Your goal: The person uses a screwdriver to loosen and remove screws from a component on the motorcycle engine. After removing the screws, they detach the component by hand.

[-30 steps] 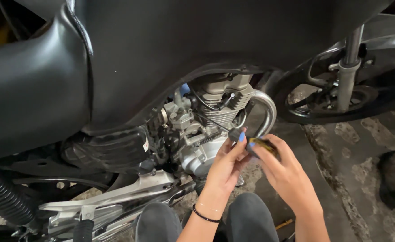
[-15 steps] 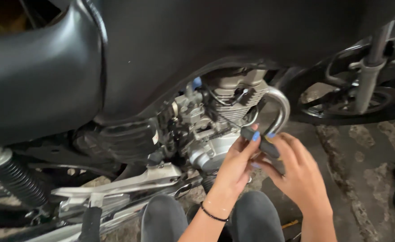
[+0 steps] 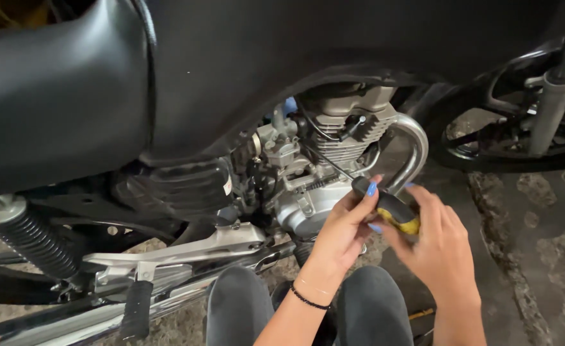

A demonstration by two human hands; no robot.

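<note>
While both hands meet just in front of the silver finned motorcycle engine, head view shows left hand and right hand jointly clenched on a black-and-yellow-handled screwdriver. Long axis slopes up-left toward the engine, shaft apparently entering it; left hand nearer the engine, right on the butt end beside the chrome exhaust pipe

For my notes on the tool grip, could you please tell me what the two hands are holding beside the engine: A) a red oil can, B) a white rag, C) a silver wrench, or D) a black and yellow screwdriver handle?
D: both the left hand and the right hand close around a black and yellow screwdriver handle just by the silver engine.
</note>
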